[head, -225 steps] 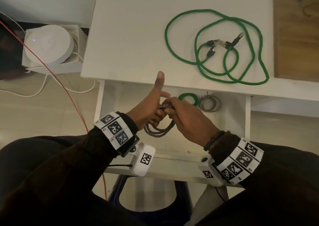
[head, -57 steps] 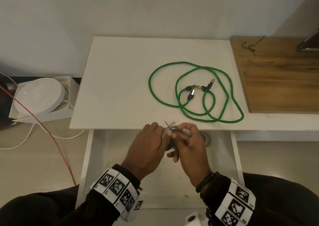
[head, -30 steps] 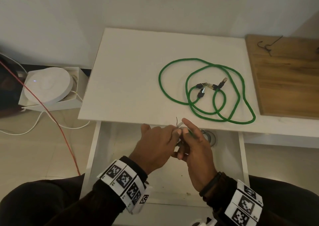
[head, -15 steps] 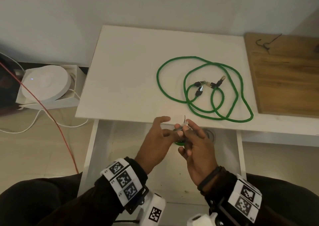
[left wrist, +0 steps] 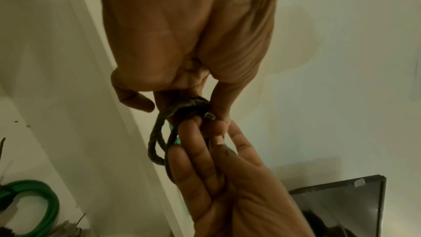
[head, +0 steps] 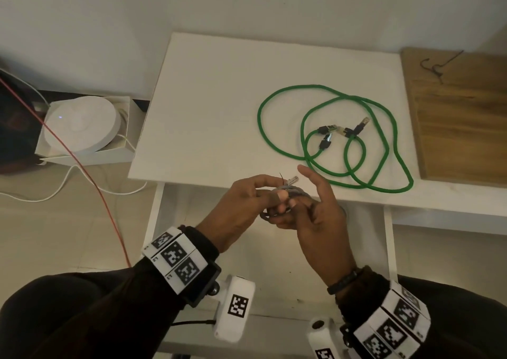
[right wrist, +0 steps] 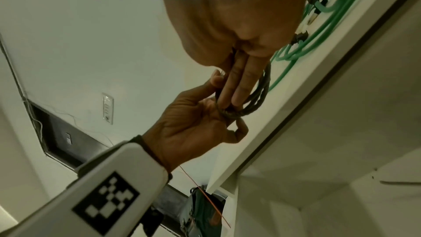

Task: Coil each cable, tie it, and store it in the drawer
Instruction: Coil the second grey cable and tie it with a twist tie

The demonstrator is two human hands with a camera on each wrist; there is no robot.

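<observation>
- Since half a second ago the left hand (head: 241,207) has closed back in on the bundle, where its fingers had been spread apart from it, and the right forefinger has lifted clear.
- White table (head: 219,106): fills the middle of the head view, with the open drawer (head: 274,271) pulled out below its front edge, at 6 o'clock from the tabletop.
- Green cable (head: 389,150): sprawls loose at 3 o'clock on the tabletop, plugs lying inside its loops, not yet coiled.
- Another green coil (left wrist: 47,203) already lies in the drawer, seen from the left wrist.
- Right hand (head: 318,216): fingers straight, threaded through the coil's loop; forefinger stretched free toward 12 o'clock, thumb meeting the left thumb.
- Left hand: thumb and forefinger pinch the bundle at its wrap.
- Grey cable (head: 290,194): coiled small, held between both hands over the drawer mouth, plug end (head: 292,179) poking up.
- Thin dark tie end (head: 281,175) sticks up beside the plug.
- My reading: tying is the step in hand. Next, the tie wants twisting snug without letting loops spring, then the coil goes down into the drawer.
</observation>
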